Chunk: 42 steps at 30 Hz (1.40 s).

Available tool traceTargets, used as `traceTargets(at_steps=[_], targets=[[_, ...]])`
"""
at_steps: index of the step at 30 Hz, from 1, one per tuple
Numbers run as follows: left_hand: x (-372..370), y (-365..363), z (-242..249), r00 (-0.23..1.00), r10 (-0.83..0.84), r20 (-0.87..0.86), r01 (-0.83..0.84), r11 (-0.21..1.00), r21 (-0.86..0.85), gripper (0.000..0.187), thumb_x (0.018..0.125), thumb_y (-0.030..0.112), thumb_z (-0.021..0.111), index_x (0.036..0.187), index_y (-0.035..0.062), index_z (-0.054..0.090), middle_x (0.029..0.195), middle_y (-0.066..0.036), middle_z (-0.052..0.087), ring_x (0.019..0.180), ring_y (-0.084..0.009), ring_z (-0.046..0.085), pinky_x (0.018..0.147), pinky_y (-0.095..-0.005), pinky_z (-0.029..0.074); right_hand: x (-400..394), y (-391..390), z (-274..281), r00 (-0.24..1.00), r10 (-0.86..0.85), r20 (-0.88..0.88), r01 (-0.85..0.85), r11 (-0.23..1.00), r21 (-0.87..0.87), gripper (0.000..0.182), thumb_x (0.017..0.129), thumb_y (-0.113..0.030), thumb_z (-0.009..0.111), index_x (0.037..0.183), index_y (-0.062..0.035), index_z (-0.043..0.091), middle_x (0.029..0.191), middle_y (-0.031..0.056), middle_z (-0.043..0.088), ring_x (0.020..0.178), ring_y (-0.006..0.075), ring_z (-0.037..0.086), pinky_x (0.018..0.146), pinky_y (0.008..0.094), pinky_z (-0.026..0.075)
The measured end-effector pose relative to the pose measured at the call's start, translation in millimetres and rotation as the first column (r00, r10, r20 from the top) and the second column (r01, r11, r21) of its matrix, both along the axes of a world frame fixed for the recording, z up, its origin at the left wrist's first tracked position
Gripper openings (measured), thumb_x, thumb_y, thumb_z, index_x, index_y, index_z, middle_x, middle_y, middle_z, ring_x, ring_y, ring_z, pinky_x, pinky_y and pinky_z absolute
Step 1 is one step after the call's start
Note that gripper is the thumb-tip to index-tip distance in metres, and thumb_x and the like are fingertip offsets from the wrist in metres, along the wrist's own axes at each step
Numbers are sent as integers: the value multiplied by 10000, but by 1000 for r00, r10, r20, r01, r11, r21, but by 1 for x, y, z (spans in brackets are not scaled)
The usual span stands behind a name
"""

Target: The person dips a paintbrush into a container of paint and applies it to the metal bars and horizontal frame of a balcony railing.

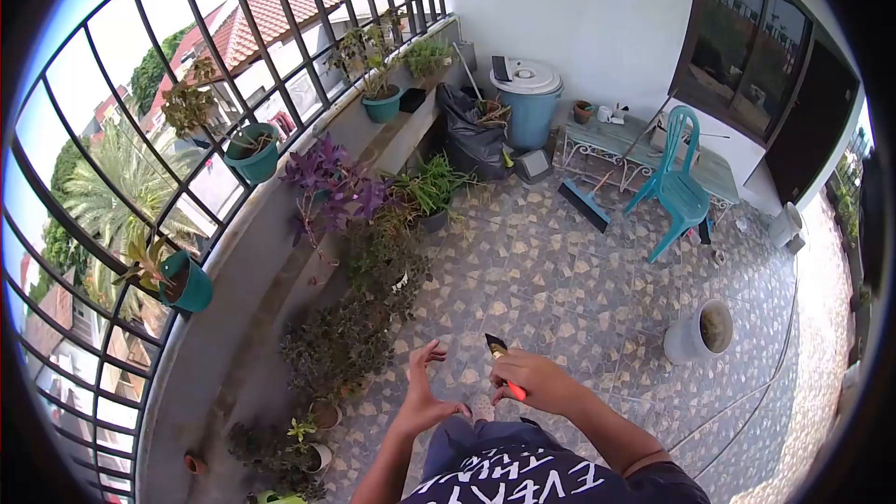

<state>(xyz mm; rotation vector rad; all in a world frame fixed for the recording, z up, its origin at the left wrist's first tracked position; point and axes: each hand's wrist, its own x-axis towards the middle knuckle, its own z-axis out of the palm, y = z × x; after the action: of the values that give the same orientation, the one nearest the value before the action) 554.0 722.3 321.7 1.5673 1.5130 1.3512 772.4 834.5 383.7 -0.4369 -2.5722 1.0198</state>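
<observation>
My right hand is closed around a paintbrush. Its dark bristles point up and away from me, and the orange-red handle end shows below my fingers. My left hand is held up to the left of the brush, thumb and fingers spread apart with nothing between them. Both hands are in front of my dark shirt with white lettering, above the patterned tile floor. Leafy plants in pots stand to the left of my left hand.
A white bucket stands to the right. Farther back are a green plastic chair, a bench, a broom, a blue lidded bin and a black bag. Green pots hang along the railing at left.
</observation>
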Motion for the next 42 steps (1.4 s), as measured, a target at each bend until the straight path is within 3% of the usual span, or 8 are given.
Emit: traceTargets(at_steps=[5, 11, 18, 21, 25, 32, 38, 42], targets=[[-22, 114, -9, 996, -80, 39, 81, 997, -16, 1312, 406, 346, 963, 1451, 53, 224, 1240, -126, 408, 1126, -264, 478, 1003, -414, 364, -41, 80, -21, 999, 28, -17, -28, 1000, 15, 272, 771, -275, 728, 866, -82, 563, 853, 62, 582, 844, 270, 558, 727, 375, 459], [-58, 276, -33, 976, -107, 189, 119, 991, -55, 1252, 421, 271, 957, 1437, 36, 265, 1225, -137, 429, 1118, -272, 486, 1004, -417, 380, -73, 233, -26, 977, -211, -39, 214, 972, 99, 263, 738, -244, 745, 852, -76, 577, 831, 54, 587, 810, 266, 562, 706, 366, 460], [-116, 511, -9, 916, -379, 132, 381, 925, 14, 1181, 493, 310, 930, 1450, 72, 278, 1217, -106, 452, 1160, -244, 473, 1023, -416, 283, -126, 425, -6, 953, -296, -73, 302, 948, 98, 265, 710, -211, 769, 827, -66, 580, 811, 61, 595, 769, 272, 555, 688, 361, 451], [-129, 603, 11, 870, -483, -103, 484, 875, -19, 1167, 505, 305, 936, 1441, 55, 285, 1223, -112, 432, 1143, -249, 476, 1013, -402, 352, -134, 494, 8, 931, -366, -17, 362, 912, 192, 266, 696, -187, 777, 818, -56, 579, 796, 69, 594, 768, 274, 556, 687, 369, 453], [-126, 703, 19, 845, -534, -22, 534, 845, 13, 1123, 539, 263, 924, 1439, 49, 287, 1219, -113, 443, 1123, -236, 481, 1014, -396, 358, -136, 581, 1, 841, -533, -95, 541, 833, 114, 269, 677, -130, 788, 812, -44, 571, 781, 76, 588, 757, 284, 552, 668, 376, 444], [-123, 858, -31, 902, -201, 383, 200, 979, 42, 965, 634, 168, 876, 1403, 64, 303, 1158, -80, 491, 1086, -206, 511, 984, -381, 351, -168, 755, -47, 690, -684, -237, 686, 722, -86, 254, 709, -100, 783, 815, -34, 562, 771, 93, 589, 720, 291, 546, 641, 377, 437], [-152, 973, -9, 938, 169, 301, -173, 985, -12, 782, 720, 40, 795, 1359, 48, 344, 1114, -98, 495, 1004, -196, 547, 910, -342, 431, -216, 923, -34, 804, -531, -269, 545, 838, -26, 279, 712, -122, 795, 778, -30, 540, 725, 85, 550, 692, 286, 527, 614, 378, 415], [-199, 1024, 25, 963, 265, 53, -267, 963, 43, 670, 775, 20, 741, 1331, 56, 367, 1078, -103, 476, 955, -196, 553, 879, -336, 444, -265, 1014, -14, 905, -293, -309, 331, 940, 78, 267, 716, -89, 786, 787, -29, 536, 732, 84, 545, 687, 279, 520, 611, 371, 418]])
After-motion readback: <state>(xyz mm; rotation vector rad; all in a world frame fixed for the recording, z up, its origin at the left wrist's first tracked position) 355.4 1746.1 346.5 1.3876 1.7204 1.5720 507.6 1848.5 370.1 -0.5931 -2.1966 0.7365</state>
